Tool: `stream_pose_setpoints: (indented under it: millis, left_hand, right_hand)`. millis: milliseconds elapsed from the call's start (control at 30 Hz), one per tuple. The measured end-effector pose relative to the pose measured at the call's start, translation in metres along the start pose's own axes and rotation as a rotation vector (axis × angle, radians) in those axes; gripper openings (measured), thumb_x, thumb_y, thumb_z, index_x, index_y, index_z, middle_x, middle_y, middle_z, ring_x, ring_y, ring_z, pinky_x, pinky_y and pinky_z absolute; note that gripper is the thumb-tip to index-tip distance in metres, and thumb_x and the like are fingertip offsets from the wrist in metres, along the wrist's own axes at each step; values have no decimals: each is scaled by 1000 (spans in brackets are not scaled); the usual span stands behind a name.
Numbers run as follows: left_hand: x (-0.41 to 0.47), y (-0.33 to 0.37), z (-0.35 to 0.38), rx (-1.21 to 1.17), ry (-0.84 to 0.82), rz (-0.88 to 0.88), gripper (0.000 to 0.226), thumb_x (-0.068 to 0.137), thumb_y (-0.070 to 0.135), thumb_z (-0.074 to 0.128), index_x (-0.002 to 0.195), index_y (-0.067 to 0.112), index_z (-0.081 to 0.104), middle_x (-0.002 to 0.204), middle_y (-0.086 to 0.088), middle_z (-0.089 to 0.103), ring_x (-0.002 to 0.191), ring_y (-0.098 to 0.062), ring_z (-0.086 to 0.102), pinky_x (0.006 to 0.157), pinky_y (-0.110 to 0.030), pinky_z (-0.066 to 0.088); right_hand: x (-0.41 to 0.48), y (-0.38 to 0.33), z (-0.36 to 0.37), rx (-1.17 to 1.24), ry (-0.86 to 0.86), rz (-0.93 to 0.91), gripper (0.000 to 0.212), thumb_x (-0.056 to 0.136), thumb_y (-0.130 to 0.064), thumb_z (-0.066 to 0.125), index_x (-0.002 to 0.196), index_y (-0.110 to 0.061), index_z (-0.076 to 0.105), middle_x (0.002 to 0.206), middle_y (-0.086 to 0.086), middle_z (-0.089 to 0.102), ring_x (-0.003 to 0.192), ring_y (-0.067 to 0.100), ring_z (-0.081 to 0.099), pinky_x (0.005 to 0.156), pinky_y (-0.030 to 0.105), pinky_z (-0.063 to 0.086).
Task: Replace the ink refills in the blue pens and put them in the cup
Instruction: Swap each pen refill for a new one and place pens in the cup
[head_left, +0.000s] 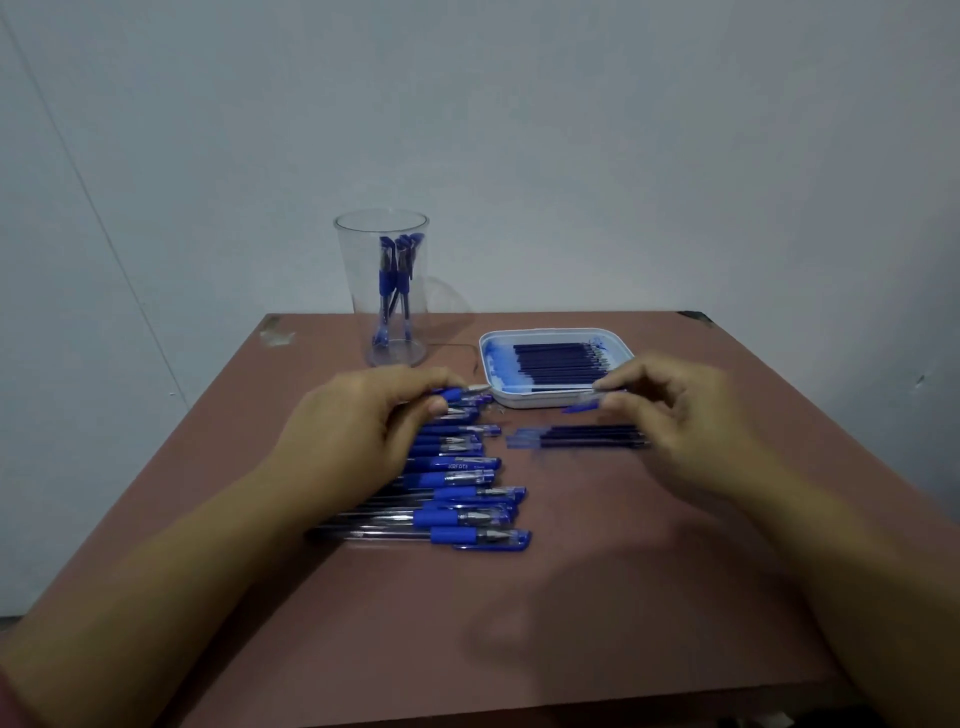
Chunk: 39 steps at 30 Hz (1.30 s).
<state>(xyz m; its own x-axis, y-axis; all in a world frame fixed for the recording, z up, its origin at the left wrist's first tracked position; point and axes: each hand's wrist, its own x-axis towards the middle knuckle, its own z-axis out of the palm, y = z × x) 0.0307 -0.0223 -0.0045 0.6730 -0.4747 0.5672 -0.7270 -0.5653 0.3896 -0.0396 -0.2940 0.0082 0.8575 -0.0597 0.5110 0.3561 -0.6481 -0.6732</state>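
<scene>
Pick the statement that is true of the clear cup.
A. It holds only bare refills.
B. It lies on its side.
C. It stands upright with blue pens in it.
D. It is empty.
C: the clear cup stands upright at the back of the table, and several blue pens show through its wall.

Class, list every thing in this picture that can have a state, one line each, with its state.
Cup: upright, a few finished pens inside.
Tray: flat on the table, holds a row of refills.
Loose refills: lying before the tray.
Pen row: capped, lying side by side.
Left hand: grips a held pen.
Right hand: pinches a blue piece, likely a cap.
</scene>
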Motion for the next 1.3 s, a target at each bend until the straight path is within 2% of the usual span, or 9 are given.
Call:
stream_pose_setpoints:
  millis: [133, 300, 400, 633, 767, 900, 1033, 1167, 1300]
  left_hand:
    - [3, 9, 9, 43, 88, 72, 22, 88, 41, 65, 109, 38, 73, 93, 18, 73, 85, -3, 63, 66, -13, 47]
    - [2, 5, 10, 73, 116, 135, 33, 87, 53, 58, 107, 34, 74, 92, 17, 74, 84, -2, 64, 67, -17, 50]
    - [-1, 3, 9, 71, 91, 152, 34, 89, 52, 54, 109, 33, 74, 96, 18, 73, 89, 0, 64, 70, -18, 52]
    - [-1, 10, 9, 50, 64, 208, 34, 90, 49, 55, 111, 30, 73, 94, 17, 73, 83, 1, 64, 70, -22, 52]
    - [-1, 14, 14, 29, 58, 224, 32, 90, 49, 56, 110, 31, 73, 94, 17, 73, 83, -1, 65, 67, -28, 55]
    - [-3, 16, 16, -1, 41, 211, 33, 90, 47, 54, 110, 29, 74, 96, 14, 74, 84, -4, 68, 69, -33, 58]
    - [-3, 16, 16, -22, -4, 170, 36, 89, 50, 51, 109, 31, 74, 94, 16, 74, 82, -4, 68, 69, -35, 58]
    - [-3, 16, 15, -31, 11, 149, 38, 88, 53, 52, 110, 32, 74, 95, 16, 74, 83, -4, 68, 70, -35, 57]
    - [-3, 16, 13, -3, 37, 185, 34, 88, 51, 54, 109, 32, 74, 92, 16, 73, 81, -3, 67, 67, -34, 57]
  right_hand:
    - [-2, -5, 16, -110, -230, -94, 7, 83, -32, 69, 81, -37, 65, 83, -16, 67, 81, 7, 60, 71, 16, 45]
    - [-4, 4, 3, -246, -379, -107, 24, 75, -59, 55, 79, -38, 67, 88, -22, 63, 91, 7, 52, 77, 22, 41]
    - [-7, 10, -3, -252, -485, -81, 25, 74, -59, 58, 82, -38, 69, 88, -23, 62, 96, 4, 51, 78, 21, 40]
    - [-4, -6, 25, -176, -127, -216, 25, 85, -50, 53, 98, -32, 64, 83, -21, 59, 83, 6, 56, 70, 10, 39]
    - [-2, -9, 38, -140, -127, -252, 29, 92, -44, 51, 101, -24, 70, 84, -14, 64, 80, 7, 59, 69, 13, 42]
    - [-1, -9, 46, -115, -118, -281, 13, 89, -26, 64, 91, -16, 72, 80, -11, 66, 76, 3, 59, 67, 11, 43]
    - [-2, -9, 46, -85, -131, -261, 9, 85, -17, 72, 92, -22, 68, 80, -14, 64, 73, 10, 60, 65, 20, 48]
    - [-6, -13, 42, -16, -146, -214, 28, 80, -26, 78, 98, -38, 60, 86, -19, 62, 81, 9, 60, 72, 15, 47]
    - [-6, -13, 42, -6, -154, -184, 11, 90, -36, 65, 99, -31, 68, 80, -23, 64, 79, 3, 62, 68, 11, 45]
